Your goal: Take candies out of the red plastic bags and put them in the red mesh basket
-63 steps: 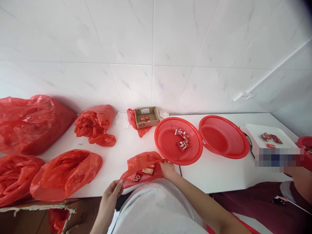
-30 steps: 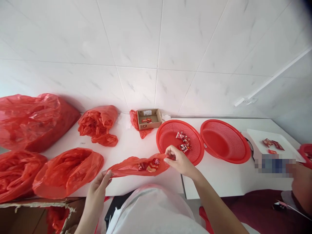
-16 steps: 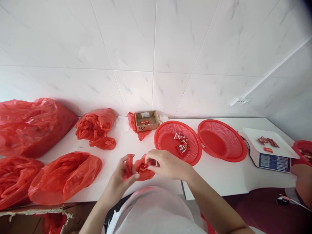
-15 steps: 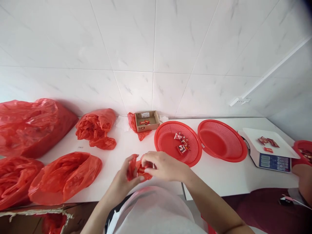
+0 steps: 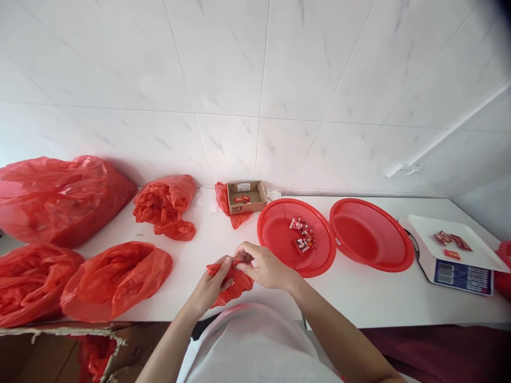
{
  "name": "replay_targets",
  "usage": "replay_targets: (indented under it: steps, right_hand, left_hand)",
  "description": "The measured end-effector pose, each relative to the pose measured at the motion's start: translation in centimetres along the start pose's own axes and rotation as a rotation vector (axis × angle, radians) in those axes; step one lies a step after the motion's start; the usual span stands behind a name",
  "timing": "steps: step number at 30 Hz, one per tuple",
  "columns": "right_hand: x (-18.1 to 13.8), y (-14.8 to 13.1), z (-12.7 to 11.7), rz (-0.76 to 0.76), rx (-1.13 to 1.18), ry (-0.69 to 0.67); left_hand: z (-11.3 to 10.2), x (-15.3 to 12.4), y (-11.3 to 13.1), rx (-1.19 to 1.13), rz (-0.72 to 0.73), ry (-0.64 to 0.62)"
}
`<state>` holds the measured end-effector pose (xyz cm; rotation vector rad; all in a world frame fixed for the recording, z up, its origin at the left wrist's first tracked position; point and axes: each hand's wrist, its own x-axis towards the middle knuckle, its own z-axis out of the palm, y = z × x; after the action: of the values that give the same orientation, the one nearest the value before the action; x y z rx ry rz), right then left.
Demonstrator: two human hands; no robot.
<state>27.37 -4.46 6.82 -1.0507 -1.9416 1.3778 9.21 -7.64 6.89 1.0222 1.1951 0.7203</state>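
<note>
Head view: the left hand (image 5: 215,282) and right hand (image 5: 265,266) meet in front of the white apron (image 5: 255,346), both gripping a small red plastic bag (image 5: 242,284). The bag sits between them, its gathered top pinched in the fingers and its body hanging just below the right hand's fingertips. The fingers cover part of it, and its contents cannot be made out.

Just beyond the right hand is a red basket (image 5: 277,242) with a few wrapped candies (image 5: 303,236) inside; its near rim lies close to the knuckles. Farther to that hand's right, a second red basket (image 5: 359,234) touches the first, which stands between it and the hand. Past both is a scale (image 5: 463,276) with three red packets (image 5: 453,243) on its white tray, then a red container (image 5: 503,287) cut off by the edge of view.

Straight ahead of the hands, near the wall (image 5: 227,69), a small cardboard box (image 5: 249,206) holds red packets and rests partly on red plastic (image 5: 222,197).

Left of the left hand, an open red bag (image 5: 120,279) lies on the desk (image 5: 359,303), blocking the direct way to another red bag (image 5: 35,282) behind it. Farther off on that side are a crumpled bundle (image 5: 167,199) and a large bulging sack (image 5: 64,205). A torn carton (image 5: 43,354) stands below the desk edge.
</note>
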Motion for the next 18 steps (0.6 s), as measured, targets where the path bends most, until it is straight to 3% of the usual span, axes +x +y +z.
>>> replay_targets:
  steps: [5, 10, 14, 18]
  right_hand:
    - [-1.1, -1.9, -0.7, -0.052, 0.143, -0.117]
    - [0.6, -0.1, 0.6, -0.068, 0.098, 0.029]
    - [1.6, 2.2, 2.0, -0.024, 0.036, 0.018]
    - [1.6, 3.3, 2.3, 0.038, 0.186, -0.086]
  left_hand:
    - [-0.6, -0.1, 0.2, 0.15, 0.123, -0.037]
    - [-1.2, 0.1, -1.0, 0.421, 0.257, -0.082]
    - [-1.2, 0.7, -2.3, 0.654, 0.384, 0.146]
    - [-0.9, 1.4, -3.1, 0.66, 0.547, 0.381]
